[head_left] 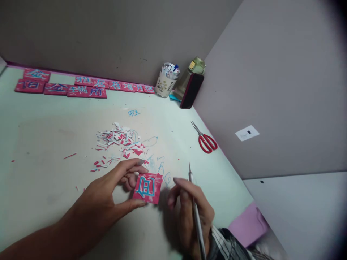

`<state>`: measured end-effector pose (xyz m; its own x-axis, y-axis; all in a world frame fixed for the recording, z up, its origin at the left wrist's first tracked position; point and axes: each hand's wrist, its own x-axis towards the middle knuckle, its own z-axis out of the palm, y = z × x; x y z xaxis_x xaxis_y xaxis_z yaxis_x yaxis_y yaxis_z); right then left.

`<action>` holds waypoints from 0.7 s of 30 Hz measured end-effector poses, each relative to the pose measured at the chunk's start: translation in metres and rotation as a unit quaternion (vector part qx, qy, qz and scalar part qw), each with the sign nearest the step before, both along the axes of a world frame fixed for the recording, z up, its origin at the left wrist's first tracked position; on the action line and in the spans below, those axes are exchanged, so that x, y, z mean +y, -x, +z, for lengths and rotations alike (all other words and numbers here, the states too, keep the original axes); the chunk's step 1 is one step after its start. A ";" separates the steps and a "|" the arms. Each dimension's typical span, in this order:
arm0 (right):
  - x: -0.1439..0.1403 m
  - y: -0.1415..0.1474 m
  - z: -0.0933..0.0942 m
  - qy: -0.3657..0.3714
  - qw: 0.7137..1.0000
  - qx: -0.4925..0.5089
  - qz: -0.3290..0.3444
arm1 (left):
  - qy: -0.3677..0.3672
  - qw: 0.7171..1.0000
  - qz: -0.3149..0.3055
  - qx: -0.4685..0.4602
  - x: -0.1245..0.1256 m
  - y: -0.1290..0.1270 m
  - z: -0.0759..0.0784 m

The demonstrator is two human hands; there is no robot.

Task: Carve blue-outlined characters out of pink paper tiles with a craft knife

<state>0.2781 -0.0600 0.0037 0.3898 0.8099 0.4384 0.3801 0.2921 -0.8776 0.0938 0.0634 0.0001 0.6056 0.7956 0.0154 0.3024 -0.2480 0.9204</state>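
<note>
My left hand grips a small red square tile by its top and bottom edges, between thumb and fingers. A character outlined in pale blue is on its face. To the right of it, my right hand holds a slim metal craft knife, its pointed tip up and away from the tile. Beyond my left hand lies a heap of red and white shavings on the tabletop. Blue pen marks show on the surface behind the tile.
Rows of red character tiles line the back wall. A cup of pens, a green bottle and a leaning phone stand in the corner. Red-handled scissors lie near the right wall. A pink object is at lower right.
</note>
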 end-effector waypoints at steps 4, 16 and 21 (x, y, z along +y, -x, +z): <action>0.010 0.005 0.002 0.129 0.974 0.188 0.008 | -0.174 0.985 -0.019 0.001 -0.003 0.005 -0.008; 0.020 0.005 0.010 0.250 0.924 0.278 0.086 | -0.329 0.944 0.015 -0.012 -0.010 -0.006 0.000; 0.016 0.007 0.009 0.260 0.918 0.283 0.099 | -0.124 0.991 0.053 -0.004 -0.010 -0.007 0.001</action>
<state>0.2715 -0.0445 0.0123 0.2590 0.9319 -0.2538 -0.1945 -0.2071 -0.9588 0.1006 0.0537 0.0009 0.5187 0.8256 0.2221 0.3316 -0.4337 0.8378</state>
